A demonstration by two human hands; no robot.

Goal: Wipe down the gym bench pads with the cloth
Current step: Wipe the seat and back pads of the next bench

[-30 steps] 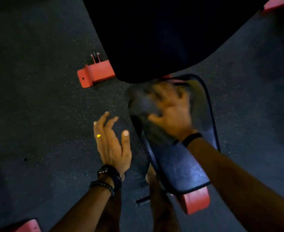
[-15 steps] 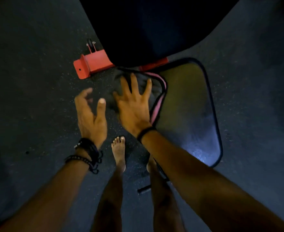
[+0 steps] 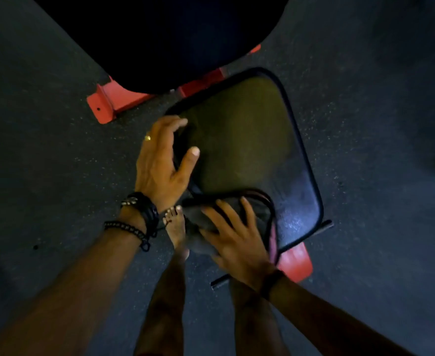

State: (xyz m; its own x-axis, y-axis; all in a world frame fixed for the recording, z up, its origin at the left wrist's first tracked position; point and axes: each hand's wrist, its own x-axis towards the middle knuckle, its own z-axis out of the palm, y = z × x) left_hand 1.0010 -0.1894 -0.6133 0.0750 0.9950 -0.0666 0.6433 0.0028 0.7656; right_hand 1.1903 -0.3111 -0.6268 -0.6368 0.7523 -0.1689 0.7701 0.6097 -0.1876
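dim all round from my head view. glare glints on the near corner of the seat pad (image 3: 296, 217). my right hand (image 3: 237, 237) is motion-blurred, and the edges bend and darken.

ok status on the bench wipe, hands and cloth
Right hand flat on the cloth, pressing it on the seat pad's near corner. Left hand open at the pad's left edge. Bare foot just beside the cloth.

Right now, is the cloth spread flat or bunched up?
Bunched: the cloth lies in folds on the seat pad under the right hand.
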